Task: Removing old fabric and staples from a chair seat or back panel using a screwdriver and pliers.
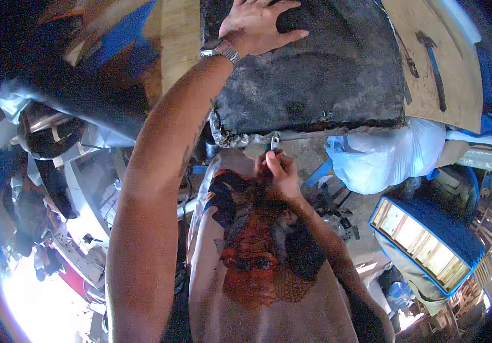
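Note:
My left hand (257, 27) lies with fingers spread on a worn dark covering (314, 74) that stretches over a flat, squared piece in front of me. Part of that hand is cut off by the upper edge of the view. My right hand (282, 178) is closed around a red-handled tool (275, 142). The tool's metal end meets the near edge of the dark piece, where a ragged pale strip (246, 139) runs along it. My fingers hide most of the handle, so its exact kind does not show.
A hammer (435, 71) with a blue handle and a thin tool (410, 62) lie on the wooden board at the right. Below them bulges a pale blue plastic bag (383, 157). Further right stands a blue-edged wooden frame (428, 243). Debris litters the floor (337, 200).

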Demonstrator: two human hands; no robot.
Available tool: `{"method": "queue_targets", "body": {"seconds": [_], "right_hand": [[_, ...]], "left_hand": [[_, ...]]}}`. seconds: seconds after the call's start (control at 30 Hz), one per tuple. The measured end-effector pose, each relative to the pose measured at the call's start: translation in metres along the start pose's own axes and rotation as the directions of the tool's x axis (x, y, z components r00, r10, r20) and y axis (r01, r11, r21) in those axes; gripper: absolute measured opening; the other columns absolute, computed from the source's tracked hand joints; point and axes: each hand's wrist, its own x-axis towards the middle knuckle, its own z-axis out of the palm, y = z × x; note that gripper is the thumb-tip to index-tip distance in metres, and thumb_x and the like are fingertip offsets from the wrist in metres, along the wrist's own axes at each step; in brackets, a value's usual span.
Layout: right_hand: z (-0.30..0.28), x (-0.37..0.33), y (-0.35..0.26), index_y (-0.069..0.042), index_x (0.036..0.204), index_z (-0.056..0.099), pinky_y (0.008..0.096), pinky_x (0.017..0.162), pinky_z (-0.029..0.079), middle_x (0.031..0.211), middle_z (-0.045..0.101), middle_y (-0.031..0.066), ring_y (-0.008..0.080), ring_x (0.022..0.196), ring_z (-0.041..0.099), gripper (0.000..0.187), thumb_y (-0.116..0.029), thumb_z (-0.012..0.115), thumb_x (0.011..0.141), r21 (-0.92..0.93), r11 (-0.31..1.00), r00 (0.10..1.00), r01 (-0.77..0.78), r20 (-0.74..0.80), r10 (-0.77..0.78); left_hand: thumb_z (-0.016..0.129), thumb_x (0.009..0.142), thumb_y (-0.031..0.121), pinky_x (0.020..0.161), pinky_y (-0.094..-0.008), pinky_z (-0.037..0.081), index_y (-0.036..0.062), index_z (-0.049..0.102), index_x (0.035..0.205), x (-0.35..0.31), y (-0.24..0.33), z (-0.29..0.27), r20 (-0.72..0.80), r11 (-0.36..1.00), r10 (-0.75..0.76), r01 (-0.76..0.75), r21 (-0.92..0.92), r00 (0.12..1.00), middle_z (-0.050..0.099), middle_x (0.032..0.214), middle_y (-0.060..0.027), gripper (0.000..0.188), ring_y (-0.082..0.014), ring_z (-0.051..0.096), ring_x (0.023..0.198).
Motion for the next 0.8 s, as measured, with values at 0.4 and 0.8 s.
{"method": "queue_targets", "body": {"seconds": [0.4, 0.8], "right_hand": [[-0.01, 0.035, -0.02, -0.001, 0.075, 0.054, 0.0365, 0.054, 0.044, 0.072, 0.058, 0.0137, 0.0259, 0.062, 0.057, 0.019, -0.011, 0.063, 0.088, -0.813, -0.187, 0.48, 0.552, 0.493, -0.725], [0.017, -0.013, -0.001, -0.003, 0.085, 0.06, 0.0439, 0.08, 0.051, 0.113, 0.06, 0.0257, 0.0361, 0.091, 0.063, 0.037, -0.038, 0.051, 0.094, -0.064, 0.998, 0.963, -0.026, 0.265, 0.042]], "left_hand": [[0.055, 0.084, 0.057, 0.111, -0.0474, 0.021, 0.0137, 0.044, 0.137, -0.012, -0.008, 0.003, -0.177, 0.967, 0.163, -0.193, -0.167, 0.971, 0.033, 0.146, -0.0121, 0.069, -0.0318, 0.026, 0.135], [0.054, 0.085, 0.058, 0.111, -0.048, 0.022, 0.0134, 0.046, 0.136, -0.007, -0.002, -0.004, 0.002, 1.0, -0.007, 0.007, 0.024, 1.0, 0.033, 0.146, -0.0116, 0.069, -0.0311, 0.028, 0.134]]}}
